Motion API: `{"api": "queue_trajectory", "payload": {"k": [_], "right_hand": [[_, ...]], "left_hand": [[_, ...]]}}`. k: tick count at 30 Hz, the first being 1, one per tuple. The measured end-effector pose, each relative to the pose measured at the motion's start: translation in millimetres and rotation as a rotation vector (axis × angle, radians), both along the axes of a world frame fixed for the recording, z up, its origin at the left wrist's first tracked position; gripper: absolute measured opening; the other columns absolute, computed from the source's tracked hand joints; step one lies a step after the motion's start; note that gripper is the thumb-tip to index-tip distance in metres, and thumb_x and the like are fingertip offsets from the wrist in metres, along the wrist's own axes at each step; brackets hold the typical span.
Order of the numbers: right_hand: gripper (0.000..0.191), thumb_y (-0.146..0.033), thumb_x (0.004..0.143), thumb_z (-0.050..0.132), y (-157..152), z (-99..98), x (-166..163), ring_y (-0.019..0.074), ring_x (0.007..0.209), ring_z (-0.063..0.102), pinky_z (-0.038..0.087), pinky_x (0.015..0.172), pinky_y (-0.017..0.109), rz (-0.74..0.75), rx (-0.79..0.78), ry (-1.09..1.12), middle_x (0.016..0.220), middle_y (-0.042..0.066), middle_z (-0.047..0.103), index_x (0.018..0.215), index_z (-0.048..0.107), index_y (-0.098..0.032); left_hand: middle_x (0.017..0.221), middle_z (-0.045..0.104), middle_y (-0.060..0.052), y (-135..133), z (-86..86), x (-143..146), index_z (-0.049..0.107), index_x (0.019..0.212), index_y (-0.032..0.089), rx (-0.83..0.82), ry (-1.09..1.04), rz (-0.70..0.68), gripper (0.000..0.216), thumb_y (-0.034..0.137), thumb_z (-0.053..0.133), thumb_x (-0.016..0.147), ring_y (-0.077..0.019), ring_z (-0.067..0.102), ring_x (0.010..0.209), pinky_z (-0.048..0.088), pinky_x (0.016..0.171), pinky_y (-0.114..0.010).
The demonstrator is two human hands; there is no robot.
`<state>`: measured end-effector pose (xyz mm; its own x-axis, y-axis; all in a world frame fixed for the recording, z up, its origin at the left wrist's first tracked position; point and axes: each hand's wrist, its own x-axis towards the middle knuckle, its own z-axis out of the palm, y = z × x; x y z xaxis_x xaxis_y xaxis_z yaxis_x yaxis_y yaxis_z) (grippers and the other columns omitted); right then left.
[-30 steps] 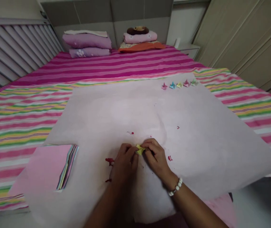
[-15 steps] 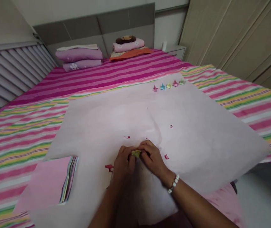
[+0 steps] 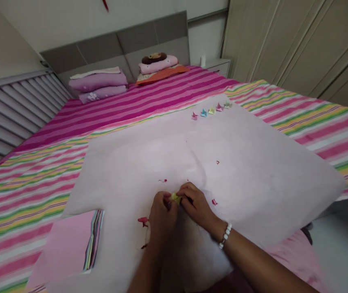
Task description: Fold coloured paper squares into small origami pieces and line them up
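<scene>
Both hands meet low in the middle of the view over a pale pink sheet [image 3: 253, 162] spread on a striped bed. My left hand [image 3: 161, 215] and my right hand [image 3: 196, 205], which wears a white bead bracelet, pinch a small folded yellow paper piece [image 3: 176, 198] between their fingertips. Most of the yellow piece is hidden by the fingers. A stack of coloured paper squares [image 3: 70, 246], pink on top, lies to the left of my hands.
Several small folded paper shapes [image 3: 212, 111] stand in a row at the sheet's far edge. Red scraps [image 3: 143, 221] dot the sheet near my hands. Folded bedding [image 3: 99, 83] and a pink pillow pile [image 3: 158, 65] sit by the headboard. Wardrobe doors [image 3: 298, 44] stand at right.
The view has tilted up and swung right, showing more wall and wardrobe. My hands stay together on the yellow piece, with the fingers closing more tightly over it.
</scene>
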<state>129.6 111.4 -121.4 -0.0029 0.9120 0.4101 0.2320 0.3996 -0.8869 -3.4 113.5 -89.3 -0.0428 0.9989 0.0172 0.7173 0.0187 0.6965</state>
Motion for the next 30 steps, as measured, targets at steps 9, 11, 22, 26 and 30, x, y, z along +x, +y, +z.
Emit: {"api": "queue_trajectory", "payload": {"k": [9, 11, 22, 26, 30], "right_hand": [[0.027, 0.002, 0.076, 0.045, 0, 0.8, -1, 0.0155, 0.076, 0.052, 0.044, 0.068, 0.029, 0.002, -0.007, -0.018, 0.084, 0.003, 0.053, 0.082, 0.062, -0.019], [0.027, 0.002, 0.076, 0.045, 1, 0.8, -1, 0.0154, 0.076, 0.053, 0.044, 0.068, 0.029, -0.003, -0.007, -0.018, 0.084, 0.003, 0.053, 0.081, 0.062, -0.018], [0.03, 0.003, 0.075, 0.046, 0, -0.7, -2, 0.0149, 0.075, 0.054, 0.044, 0.067, 0.028, 0.004, 0.002, -0.013, 0.084, 0.002, 0.054, 0.083, 0.063, -0.019], [0.029, 0.002, 0.075, 0.046, 0, 0.1, -1, 0.0154, 0.076, 0.054, 0.044, 0.067, 0.028, 0.002, 0.011, -0.01, 0.083, 0.003, 0.054, 0.082, 0.064, -0.019], [0.029, 0.003, 0.075, 0.045, 0, 1.2, -1, 0.0151, 0.076, 0.053, 0.044, 0.068, 0.028, 0.003, -0.007, -0.013, 0.083, 0.002, 0.053, 0.082, 0.063, -0.019]], "left_hand": [[0.076, 0.06, 0.0, 0, 5.7, 0, 0.053, 0.086, 0.02, 0.02, 0.111, -0.016, 0.011, 0.021, 0.051, 0.075, -0.0153, 0.056, 0.064, 0.04, 0.061, -0.027], [0.077, 0.061, 0.0, 0, 11.2, 0, 0.054, 0.084, 0.021, 0.006, 0.177, -0.034, 0.008, 0.02, 0.051, 0.076, -0.0156, 0.057, 0.066, 0.038, 0.061, -0.027], [0.086, 0.057, -0.001, 10, 20.7, -7, 0.06, 0.083, 0.022, 0.044, 0.237, -0.165, 0.017, 0.013, 0.046, 0.08, -0.0138, 0.056, 0.071, 0.038, 0.061, -0.025], [0.087, 0.055, -0.002, 9, 15.6, -12, 0.063, 0.082, 0.021, 0.06, 0.194, -0.203, 0.021, 0.01, 0.046, 0.079, -0.0135, 0.057, 0.072, 0.041, 0.063, -0.025], [0.086, 0.054, -0.004, 9, 9.5, -14, 0.064, 0.082, 0.019, 0.094, 0.183, -0.264, 0.022, 0.007, 0.046, 0.077, -0.0146, 0.057, 0.073, 0.045, 0.065, -0.027]]}}
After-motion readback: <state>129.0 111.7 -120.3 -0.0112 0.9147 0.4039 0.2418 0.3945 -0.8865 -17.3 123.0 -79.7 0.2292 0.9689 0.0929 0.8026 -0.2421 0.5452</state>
